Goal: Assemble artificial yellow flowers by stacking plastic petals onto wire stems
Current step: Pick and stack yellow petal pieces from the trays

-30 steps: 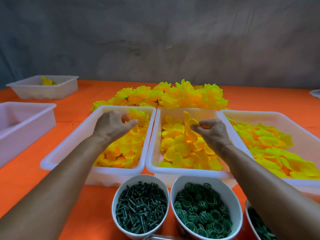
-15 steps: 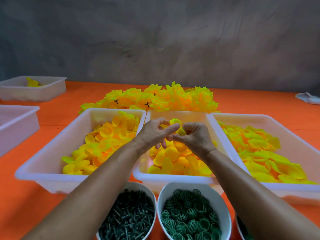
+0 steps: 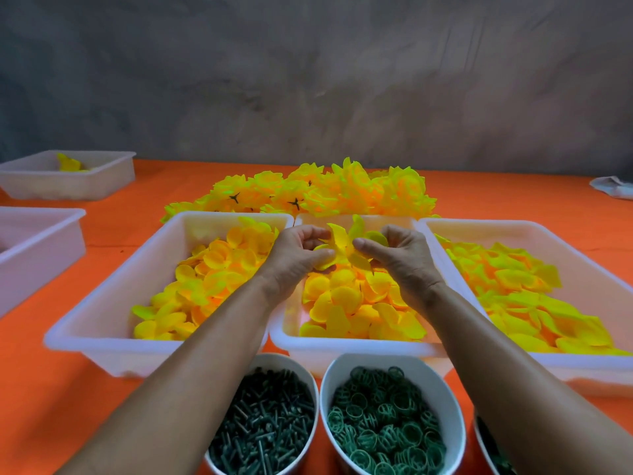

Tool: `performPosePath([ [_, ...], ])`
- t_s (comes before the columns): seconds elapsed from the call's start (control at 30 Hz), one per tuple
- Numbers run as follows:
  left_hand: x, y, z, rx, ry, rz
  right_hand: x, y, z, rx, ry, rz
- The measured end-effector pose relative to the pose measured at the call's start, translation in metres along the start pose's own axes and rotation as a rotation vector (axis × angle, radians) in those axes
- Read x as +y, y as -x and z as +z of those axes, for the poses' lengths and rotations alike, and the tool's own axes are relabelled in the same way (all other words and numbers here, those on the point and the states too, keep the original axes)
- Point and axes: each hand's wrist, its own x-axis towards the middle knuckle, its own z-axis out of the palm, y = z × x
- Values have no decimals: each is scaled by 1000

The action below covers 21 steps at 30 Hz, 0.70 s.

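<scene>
While both forearms reach forward over the middle tray (image 3: 342, 347), left hand (image 3: 298, 260) and right hand (image 3: 399, 258) meet, fingers curled, pinching one petal cluster (image 3: 346, 246) between them above the loose petals (image 3: 356, 303). A second ago the hands were apart over separate trays; now joined.

Orange-covered bench (image 3: 113, 231), grey mottled wall (image 3: 308, 80) stood behind, crumpled pale object (image 3: 615, 187) lay at far right edge, identity unclear
</scene>
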Motion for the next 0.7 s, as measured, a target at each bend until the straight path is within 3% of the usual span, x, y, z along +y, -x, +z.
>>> performPosePath([
  [0.13, -2, -1, 0, 13, -1, 18, 3, -3, 0, 39, -9, 28],
  [0.37, -3, -3, 1, 166, -53, 84, 4, -8, -11, 384, 0, 30],
  [0.7, 1, -1, -5, 328, 15, 147, 5, -6, -8, 370, 93, -2],
])
